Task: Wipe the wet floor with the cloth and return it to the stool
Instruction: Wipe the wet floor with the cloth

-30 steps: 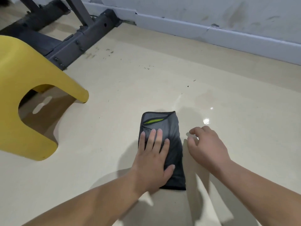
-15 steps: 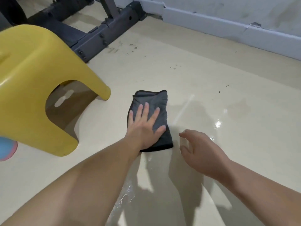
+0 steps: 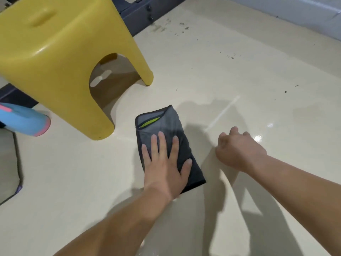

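A folded dark grey cloth (image 3: 166,124) with a green stripe lies on the cream floor, just right of the yellow plastic stool (image 3: 60,58). My left hand (image 3: 166,167) presses flat on the cloth's near half, fingers spread, not gripping it. My right hand (image 3: 238,150) rests to the right of the cloth with its fingers curled under and nothing in it, apart from the cloth. A wet sheen (image 3: 258,138) glints on the floor just beyond my right hand. The stool's seat is bare.
A blue and pink object (image 3: 24,121) lies left of the stool. A dark mat's edge (image 3: 9,163) shows at the far left. A dark metal frame (image 3: 144,10) runs behind the stool, and a white baseboard (image 3: 295,13) lines the wall.
My left hand has slid the cloth over the floor, first towards the stool and then back nearer. My view has swung left, bringing the stool closer. My right hand stays beside the cloth.
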Tool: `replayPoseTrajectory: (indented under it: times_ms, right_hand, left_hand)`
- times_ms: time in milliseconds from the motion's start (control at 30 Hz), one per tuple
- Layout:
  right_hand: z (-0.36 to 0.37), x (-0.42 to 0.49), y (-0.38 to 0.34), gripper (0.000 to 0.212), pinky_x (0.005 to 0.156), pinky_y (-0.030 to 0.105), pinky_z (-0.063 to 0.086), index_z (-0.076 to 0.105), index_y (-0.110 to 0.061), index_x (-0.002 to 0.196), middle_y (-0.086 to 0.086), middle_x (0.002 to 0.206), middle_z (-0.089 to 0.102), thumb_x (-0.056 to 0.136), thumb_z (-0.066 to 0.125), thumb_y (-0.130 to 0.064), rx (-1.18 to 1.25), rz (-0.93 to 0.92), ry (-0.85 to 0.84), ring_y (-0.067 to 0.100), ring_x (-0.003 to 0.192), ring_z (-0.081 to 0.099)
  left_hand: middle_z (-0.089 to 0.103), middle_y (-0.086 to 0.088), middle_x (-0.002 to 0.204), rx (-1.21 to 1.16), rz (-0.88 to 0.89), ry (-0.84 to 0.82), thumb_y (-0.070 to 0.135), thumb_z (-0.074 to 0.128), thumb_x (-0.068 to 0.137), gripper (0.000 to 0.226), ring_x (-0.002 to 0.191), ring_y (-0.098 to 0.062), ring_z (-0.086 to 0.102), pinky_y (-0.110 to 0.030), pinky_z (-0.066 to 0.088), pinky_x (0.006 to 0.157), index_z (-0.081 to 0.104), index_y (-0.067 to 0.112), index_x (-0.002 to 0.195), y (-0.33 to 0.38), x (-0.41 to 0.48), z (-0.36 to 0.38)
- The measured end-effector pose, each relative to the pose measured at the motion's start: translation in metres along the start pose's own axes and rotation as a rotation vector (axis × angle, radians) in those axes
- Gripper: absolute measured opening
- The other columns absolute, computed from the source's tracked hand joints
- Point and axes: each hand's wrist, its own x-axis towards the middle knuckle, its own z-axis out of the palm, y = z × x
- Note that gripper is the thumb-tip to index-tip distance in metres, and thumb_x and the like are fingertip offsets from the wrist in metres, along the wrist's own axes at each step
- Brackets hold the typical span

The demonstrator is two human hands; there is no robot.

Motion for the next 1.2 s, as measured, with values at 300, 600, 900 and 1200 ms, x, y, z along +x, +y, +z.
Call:
replayPoseTrajectory:
  times_ms: [300, 600, 900, 1200]
  right_hand:
    - [0.002, -0.056, 0.061, 0.024, 0.072, 0.033, 0.044, 0.063, -0.032, 0.109, -0.008, 0.107, 0.062, 0.097, 0.043, -0.041, 0.223, -0.008, 0.246, 0.02, 0.097, 0.061]
    - [0.037, -0.14, 0.191, 0.019, 0.072, 0.033, 0.052, 0.055, -0.028, 0.096, -0.008, 0.089, 0.065, 0.097, 0.042, -0.043, 0.304, 0.408, 0.098, 0.022, 0.084, 0.065]
    - [0.092, -0.257, 0.289, 0.02, 0.076, 0.037, 0.053, 0.053, -0.025, 0.087, -0.003, 0.087, 0.063, 0.094, 0.044, -0.041, 0.408, 0.739, 0.075, 0.025, 0.084, 0.063]
    - [0.179, -0.353, 0.287, 0.027, 0.094, 0.033, 0.043, 0.058, -0.017, 0.121, 0.003, 0.117, 0.053, 0.095, 0.05, -0.013, 0.626, 0.712, 0.579, 0.024, 0.116, 0.047]
  left_hand:
    - [-0.01, -0.015, 0.171, 0.056, 0.438, -0.047, 0.071, 0.019, 0.098, 0.082, 0.156, -0.037, -0.017, -0.067, 0.0, 0.122, 0.004, 0.026, 0.165, 0.059, -0.054, 0.024]
    - [-0.002, -0.01, 0.173, -0.016, 0.933, -0.076, 0.067, 0.03, 0.099, 0.08, 0.157, -0.039, -0.012, -0.066, 0.001, 0.123, 0.016, 0.024, 0.164, 0.204, -0.069, 0.045]
    - [-0.008, -0.014, 0.172, 0.122, 1.158, -0.146, 0.068, 0.021, 0.1, 0.08, 0.154, -0.044, -0.019, -0.069, -0.003, 0.12, 0.008, 0.022, 0.165, 0.306, -0.171, 0.068]
    - [0.0, -0.012, 0.173, -0.079, 1.362, -0.334, 0.041, 0.039, 0.099, 0.07, 0.158, -0.035, -0.012, -0.062, -0.002, 0.124, 0.022, 0.017, 0.163, 0.333, -0.265, 0.087]
